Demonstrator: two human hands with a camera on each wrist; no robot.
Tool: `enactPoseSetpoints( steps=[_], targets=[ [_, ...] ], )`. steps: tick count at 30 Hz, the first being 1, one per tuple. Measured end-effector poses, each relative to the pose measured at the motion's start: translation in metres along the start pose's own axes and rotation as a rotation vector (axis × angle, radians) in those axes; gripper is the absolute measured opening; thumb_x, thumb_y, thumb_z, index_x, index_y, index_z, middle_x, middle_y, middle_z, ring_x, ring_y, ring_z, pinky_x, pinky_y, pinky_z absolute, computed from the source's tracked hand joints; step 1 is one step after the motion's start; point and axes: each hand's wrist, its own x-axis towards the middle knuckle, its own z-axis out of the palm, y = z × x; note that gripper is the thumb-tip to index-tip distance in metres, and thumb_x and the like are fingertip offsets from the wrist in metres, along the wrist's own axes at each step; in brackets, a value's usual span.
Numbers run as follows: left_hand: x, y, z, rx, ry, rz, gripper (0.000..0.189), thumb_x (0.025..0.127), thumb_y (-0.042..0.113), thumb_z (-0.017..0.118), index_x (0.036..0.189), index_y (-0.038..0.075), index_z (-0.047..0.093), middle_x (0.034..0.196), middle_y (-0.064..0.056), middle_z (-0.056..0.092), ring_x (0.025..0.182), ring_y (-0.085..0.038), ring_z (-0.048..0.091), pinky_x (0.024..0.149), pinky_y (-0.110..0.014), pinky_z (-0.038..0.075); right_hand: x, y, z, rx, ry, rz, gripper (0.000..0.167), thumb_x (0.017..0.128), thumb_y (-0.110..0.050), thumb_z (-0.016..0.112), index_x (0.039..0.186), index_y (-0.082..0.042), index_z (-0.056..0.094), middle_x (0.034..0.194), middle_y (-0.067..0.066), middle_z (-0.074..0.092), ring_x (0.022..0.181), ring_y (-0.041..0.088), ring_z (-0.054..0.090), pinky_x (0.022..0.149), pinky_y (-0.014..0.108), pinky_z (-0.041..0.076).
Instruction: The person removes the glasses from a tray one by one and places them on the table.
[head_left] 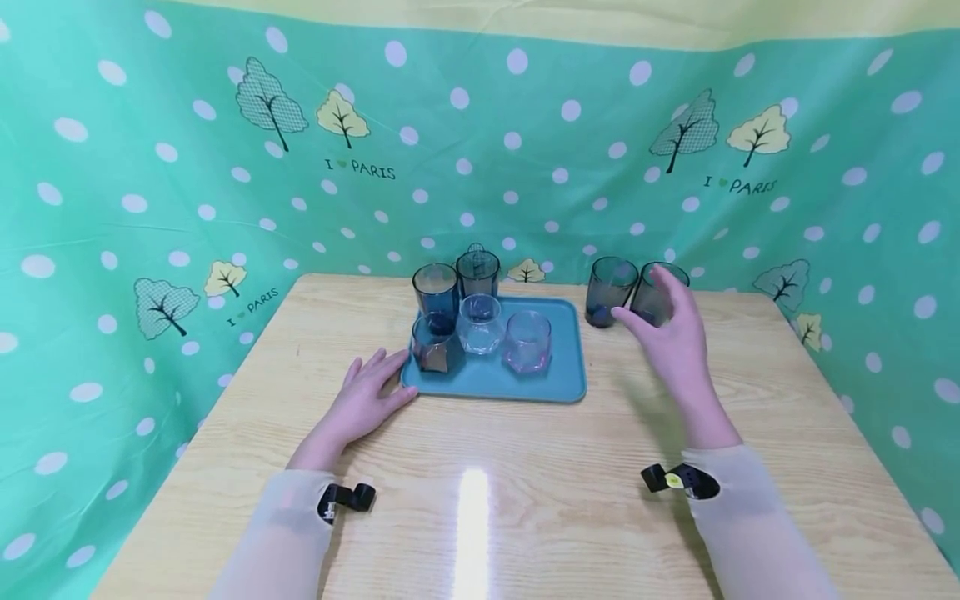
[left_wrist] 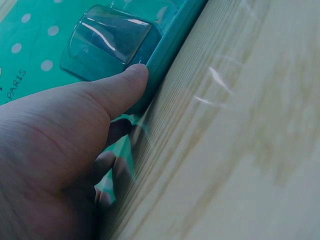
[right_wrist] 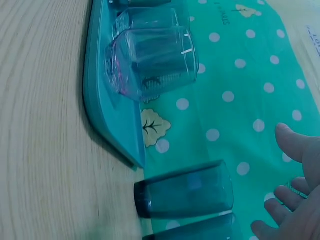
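A blue-green rectangular tray (head_left: 564, 367) lies on the table. On it stand two tall dark glasses (head_left: 478, 271) at the back left, with shorter faceted glasses in front: a smoky one (head_left: 432, 342), a clear one (head_left: 480, 325) and a pink-tinted one (head_left: 528, 343). My left hand (head_left: 363, 396) touches the tray's left end; its thumb (left_wrist: 127, 87) is on the outer rim near the front corner, the fingers spread. Right of the tray stand two tall grey glasses (head_left: 611, 292), side by side. My right hand (head_left: 678, 358) is raised before the right-hand one, thumb and fingers apart, holding nothing.
The wooden table (head_left: 570, 492) carries a bright light reflection near its front. Behind and around it hangs a green cloth (head_left: 517, 125) with white dots and printed trees, close to the back glasses. Each sleeve has a wrist camera (head_left: 345, 498) strapped on.
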Motion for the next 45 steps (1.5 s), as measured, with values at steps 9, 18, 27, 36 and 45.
enactPoseSetpoints(
  steps=[9,18,27,36,45],
  targets=[
    [0.000,0.000,0.000,0.008,-0.010,0.012,0.075,0.111,0.043,0.070,0.170,0.005,0.042,0.170,-0.019,0.046,0.165,-0.048,0.022,0.132,-0.068,-0.001,0.000,-0.013,0.016,-0.004,-0.063,-0.039,0.094,0.100,-0.038,0.086,0.176,-0.021,0.031,0.175,0.005,0.041,0.162,0.025,0.036,0.131,0.049,0.032],
    [0.005,0.001,-0.002,0.004,-0.012,0.005,0.075,0.111,0.045,0.067,0.170,0.006,0.041,0.171,-0.018,0.045,0.165,-0.047,0.021,0.133,-0.066,-0.002,0.016,-0.031,0.037,-0.041,-0.151,-0.084,0.091,0.100,-0.035,0.086,0.174,-0.021,0.035,0.173,0.005,0.043,0.161,0.027,0.038,0.131,0.053,0.032],
    [0.019,0.007,-0.007,0.006,-0.014,0.003,0.073,0.112,0.042,0.067,0.170,0.006,0.041,0.172,-0.017,0.044,0.166,-0.046,0.021,0.133,-0.066,-0.003,0.050,-0.045,0.065,-0.034,-0.254,-0.116,0.092,0.099,-0.038,0.087,0.173,-0.019,0.037,0.170,0.007,0.047,0.157,0.028,0.043,0.129,0.048,0.036],
    [0.011,0.006,-0.003,0.002,0.013,0.001,0.073,0.112,0.045,0.065,0.169,0.005,0.044,0.170,-0.020,0.047,0.164,-0.051,0.023,0.131,-0.071,0.001,0.071,-0.042,0.096,0.061,-0.370,-0.077,0.089,0.101,-0.029,0.086,0.173,-0.015,0.037,0.170,0.010,0.047,0.155,0.030,0.046,0.130,0.048,0.035],
    [0.002,0.012,0.008,-0.027,0.070,-0.029,0.068,0.111,0.039,0.067,0.168,0.006,0.047,0.166,-0.021,0.052,0.161,-0.055,0.027,0.128,-0.075,0.000,0.082,-0.045,0.111,0.002,-0.423,-0.087,0.088,0.101,-0.032,0.086,0.172,-0.015,0.039,0.170,0.008,0.047,0.155,0.034,0.046,0.125,0.054,0.042]
  ],
)
